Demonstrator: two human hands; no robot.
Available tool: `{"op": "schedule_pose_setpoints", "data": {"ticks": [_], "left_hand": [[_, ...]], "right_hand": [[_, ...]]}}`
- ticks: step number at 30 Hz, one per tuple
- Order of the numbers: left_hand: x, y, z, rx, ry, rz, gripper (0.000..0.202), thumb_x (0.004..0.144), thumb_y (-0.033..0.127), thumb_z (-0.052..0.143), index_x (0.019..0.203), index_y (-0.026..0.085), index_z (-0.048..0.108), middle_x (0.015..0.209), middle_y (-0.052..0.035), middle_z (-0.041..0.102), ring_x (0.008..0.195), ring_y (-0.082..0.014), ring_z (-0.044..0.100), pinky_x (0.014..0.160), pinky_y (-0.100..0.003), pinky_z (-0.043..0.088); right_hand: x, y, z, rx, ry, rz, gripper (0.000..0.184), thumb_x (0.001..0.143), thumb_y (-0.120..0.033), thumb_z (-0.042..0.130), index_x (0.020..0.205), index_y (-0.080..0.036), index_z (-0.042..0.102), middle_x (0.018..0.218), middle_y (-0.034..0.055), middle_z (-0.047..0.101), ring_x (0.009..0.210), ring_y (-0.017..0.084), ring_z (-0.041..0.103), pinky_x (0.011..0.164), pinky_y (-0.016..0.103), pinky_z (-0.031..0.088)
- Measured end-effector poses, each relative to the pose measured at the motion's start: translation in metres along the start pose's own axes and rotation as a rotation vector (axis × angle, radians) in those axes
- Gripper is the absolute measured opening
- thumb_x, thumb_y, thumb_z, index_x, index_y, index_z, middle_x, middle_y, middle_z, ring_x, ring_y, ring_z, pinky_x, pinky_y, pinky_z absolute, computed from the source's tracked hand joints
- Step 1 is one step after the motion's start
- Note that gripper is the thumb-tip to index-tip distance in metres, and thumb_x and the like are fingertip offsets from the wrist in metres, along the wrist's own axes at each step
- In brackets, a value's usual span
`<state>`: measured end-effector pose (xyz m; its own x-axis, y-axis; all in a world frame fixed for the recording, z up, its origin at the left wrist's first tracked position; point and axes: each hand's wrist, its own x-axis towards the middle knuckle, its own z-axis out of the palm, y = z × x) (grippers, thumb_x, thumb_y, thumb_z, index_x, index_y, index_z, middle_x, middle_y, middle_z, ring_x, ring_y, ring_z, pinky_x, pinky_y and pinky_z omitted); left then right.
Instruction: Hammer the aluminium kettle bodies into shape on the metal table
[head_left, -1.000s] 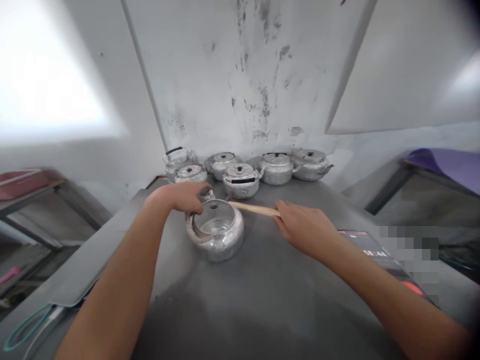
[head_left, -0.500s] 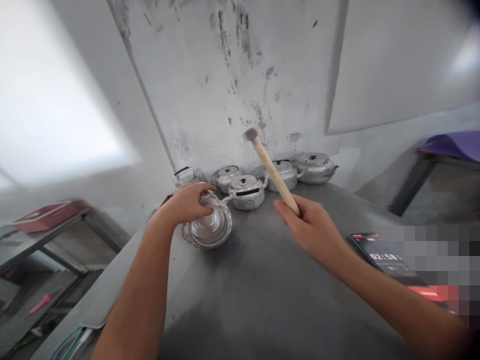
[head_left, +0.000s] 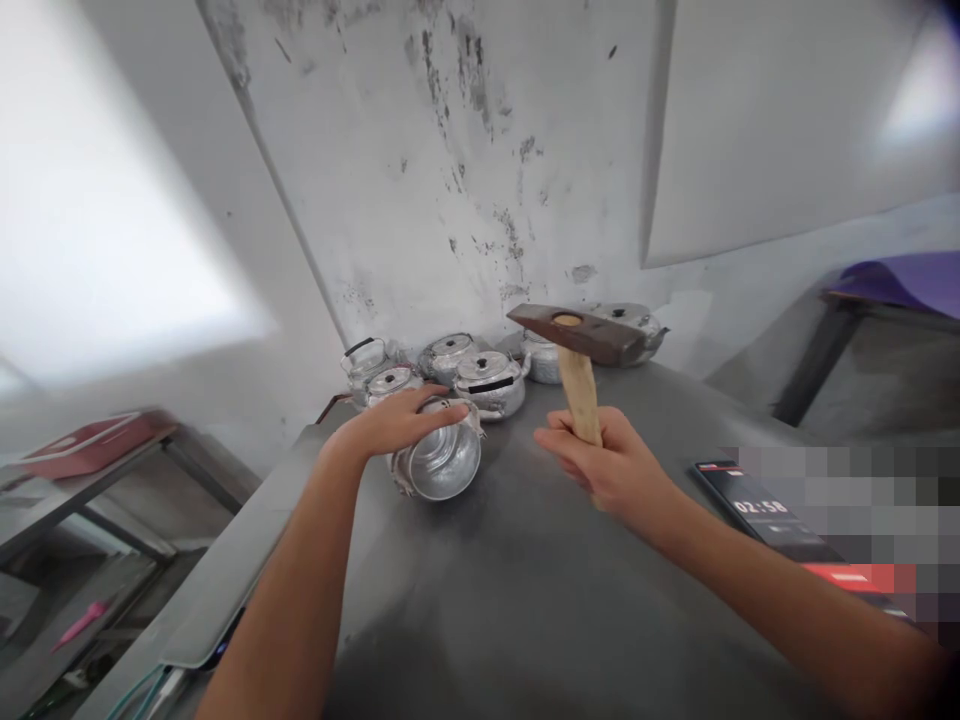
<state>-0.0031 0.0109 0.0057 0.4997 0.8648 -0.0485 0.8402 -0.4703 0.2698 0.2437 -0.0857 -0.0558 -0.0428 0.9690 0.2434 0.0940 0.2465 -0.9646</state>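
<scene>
A small silver metal kettle (head_left: pixel 446 465) without its lid lies tilted on the grey table, its round opening facing me. My left hand (head_left: pixel 394 415) grips it from above, the thumb along the rim and the fingers over the far side, partly hidden. In my right hand (head_left: pixel 611 455) is a hammer (head_left: pixel 581 335), held upright by its pale wooden handle. The dark steel head is raised over the table, apart from the kettle, and blocks part of the kettles behind it. My right fingers are wrapped round the handle's lower part.
Several lidded silver kettles (head_left: pixel 491 385) stand along the stained wall (head_left: pixel 420 200). A phone (head_left: pixel 757 510) with a timer lies at the table's right. At the left edge are a flat grey device (head_left: pixel 214 610) and a cable. Side tables hold a pink tray (head_left: pixel 97 440) and a purple sheet (head_left: pixel 900 280).
The held kettle has turned, so its hollow inside now faces me, and it has shifted slightly right. The hammer has swung round, its head now lower, further right and broadside to me.
</scene>
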Motion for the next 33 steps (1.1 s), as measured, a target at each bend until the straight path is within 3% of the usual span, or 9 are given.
{"op": "schedule_pose_setpoints", "data": {"ticks": [6,12,18,22,25,28,30,33], "left_hand": [[0.006,0.009,0.007,-0.019,0.049,0.032,0.088,0.086,0.084,0.041,0.154,0.028,0.047,0.159,-0.0061,0.045,0.144,-0.0357,0.044,0.115,-0.045,0.037],[0.010,0.017,0.016,-0.019,0.107,0.067,0.090,0.079,0.086,0.052,0.150,0.030,0.052,0.151,-0.0068,0.055,0.134,-0.0379,0.053,0.109,-0.046,0.043],[0.010,0.022,0.022,0.039,0.076,0.017,0.100,0.079,0.086,0.050,0.159,0.027,0.038,0.159,-0.0124,0.045,0.138,-0.0432,0.048,0.107,-0.050,0.043],[0.007,0.025,0.021,0.041,0.049,0.012,0.099,0.079,0.084,0.052,0.157,0.025,0.039,0.158,-0.0130,0.046,0.139,-0.0416,0.048,0.107,-0.047,0.044],[0.005,0.027,0.021,0.037,0.020,0.046,0.097,0.080,0.083,0.052,0.158,0.027,0.038,0.161,-0.0109,0.043,0.140,-0.0412,0.047,0.108,-0.047,0.044],[0.006,0.027,0.021,0.042,-0.003,0.068,0.097,0.081,0.084,0.050,0.159,0.028,0.036,0.163,-0.0100,0.039,0.142,-0.0420,0.044,0.109,-0.049,0.043],[0.007,0.027,0.022,0.047,-0.006,0.070,0.098,0.081,0.085,0.049,0.160,0.028,0.036,0.163,-0.0098,0.039,0.142,-0.0423,0.043,0.109,-0.049,0.043],[0.008,0.026,0.022,0.052,-0.016,0.063,0.099,0.080,0.085,0.049,0.161,0.030,0.034,0.163,-0.0087,0.038,0.142,-0.0426,0.043,0.108,-0.050,0.044]], "right_hand": [[0.002,0.001,-0.001,0.018,-0.159,-0.076,0.039,0.095,-0.038,0.055,0.061,-0.021,0.047,0.058,-0.0036,0.050,0.059,0.012,0.046,0.061,0.028,0.038],[0.005,0.008,0.000,0.106,-0.195,-0.051,0.041,0.096,-0.038,0.055,0.059,-0.021,0.049,0.055,-0.0045,0.049,0.054,0.012,0.045,0.059,0.027,0.039],[0.006,0.028,0.014,0.095,-0.240,0.034,0.040,0.091,-0.043,0.057,0.059,-0.022,0.047,0.055,-0.0053,0.046,0.053,0.012,0.046,0.055,0.026,0.039],[0.005,0.021,0.013,0.026,-0.247,0.038,0.044,0.094,-0.049,0.054,0.061,-0.021,0.048,0.056,-0.0050,0.046,0.053,0.011,0.042,0.053,0.025,0.034],[0.004,-0.006,-0.019,-0.079,-0.274,0.023,0.048,0.097,-0.049,0.051,0.060,-0.019,0.053,0.055,-0.0034,0.050,0.051,0.010,0.042,0.052,0.025,0.032],[-0.001,-0.038,-0.073,-0.570,-0.213,0.034,0.054,0.098,-0.053,0.049,0.058,-0.019,0.060,0.050,-0.0037,0.043,0.046,0.010,0.038,0.051,0.027,0.031],[-0.004,-0.052,-0.108,-0.857,-0.121,0.159,0.054,0.096,-0.054,0.050,0.058,-0.020,0.066,0.047,-0.0027,0.040,0.044,0.012,0.038,0.050,0.029,0.031],[-0.005,-0.053,-0.143,-1.056,-0.106,0.373,0.058,0.095,-0.053,0.049,0.053,-0.020,0.070,0.050,0.0011,0.042,0.047,0.013,0.041,0.055,0.032,0.037]]}}
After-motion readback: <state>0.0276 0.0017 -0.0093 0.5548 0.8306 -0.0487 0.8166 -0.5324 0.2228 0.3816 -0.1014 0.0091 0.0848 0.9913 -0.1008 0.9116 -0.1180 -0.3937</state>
